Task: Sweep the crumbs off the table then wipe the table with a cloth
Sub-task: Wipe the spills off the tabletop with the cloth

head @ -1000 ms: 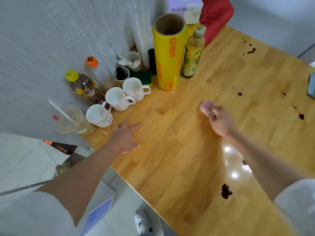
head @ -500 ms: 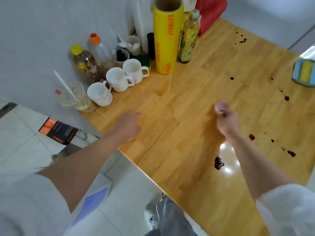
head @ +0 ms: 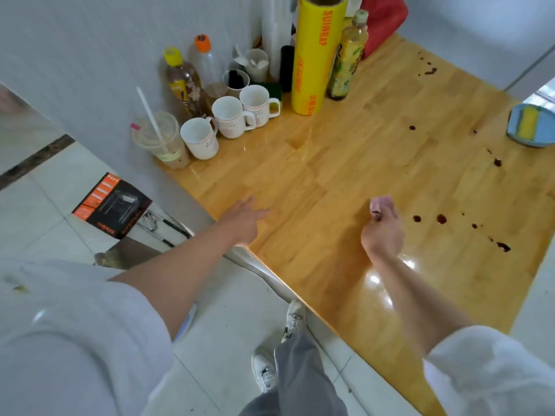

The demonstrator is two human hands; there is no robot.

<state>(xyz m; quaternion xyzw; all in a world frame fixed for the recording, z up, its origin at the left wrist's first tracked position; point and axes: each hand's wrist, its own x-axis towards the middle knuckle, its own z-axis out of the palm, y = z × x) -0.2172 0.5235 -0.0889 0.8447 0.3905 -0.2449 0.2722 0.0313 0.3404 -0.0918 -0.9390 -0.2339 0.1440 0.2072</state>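
Three mugs (head: pixel 231 121) stand far left, the left hand (head: pixel 244 219) lies flat and released on the table (head: pixel 345 169), the right hand (head: pixel 383 228) clenches a pink cloth (head: pixel 380 202) near dark spots (head: pixel 429 219), which a hasty wipe could smear.

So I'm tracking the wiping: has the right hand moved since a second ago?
Yes. The right hand has drawn back from the yellow wrap roll, toward the table's near edge.

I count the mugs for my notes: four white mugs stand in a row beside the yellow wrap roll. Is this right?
Not quite: the head view shows three white mugs, not four. They do stand in a row beside the yellow wrap roll.
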